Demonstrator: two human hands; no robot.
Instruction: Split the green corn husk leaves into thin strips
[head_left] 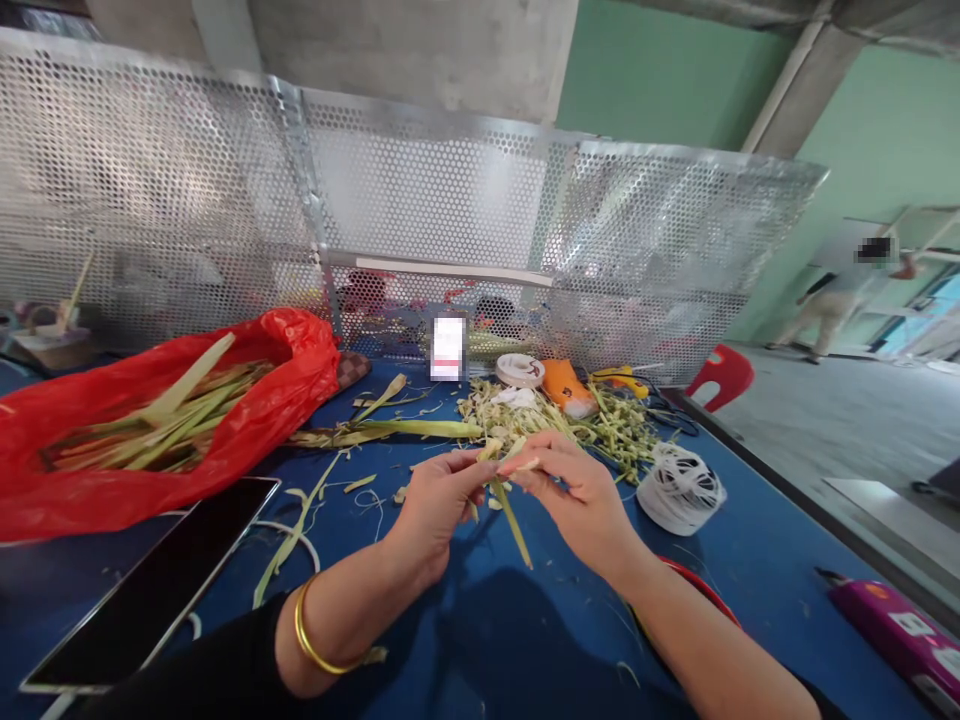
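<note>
My left hand [433,508], with a gold bangle at the wrist, is closed in a pinch over the blue table [517,640]. It grips a pale green strip of plant husk [513,525] that looks like corn husk; its narrow end hangs down between my hands. My right hand [577,490] meets it from the other side, fingers pinched on the pale upper part of the same husk. Just behind my hands lies a heap of cut husk scraps [615,425]. A long husk leaf [420,429] stretches across the table to the left.
A red plastic bag [300,350] of husks and a dark-screened tablet [161,580] lie left. A roll of white twine [681,490], a tape roll [520,370], an orange packet [568,388] and a purple box [900,635] are right. Perforated metal panels [435,190] stand behind; a person [844,295] stands far right.
</note>
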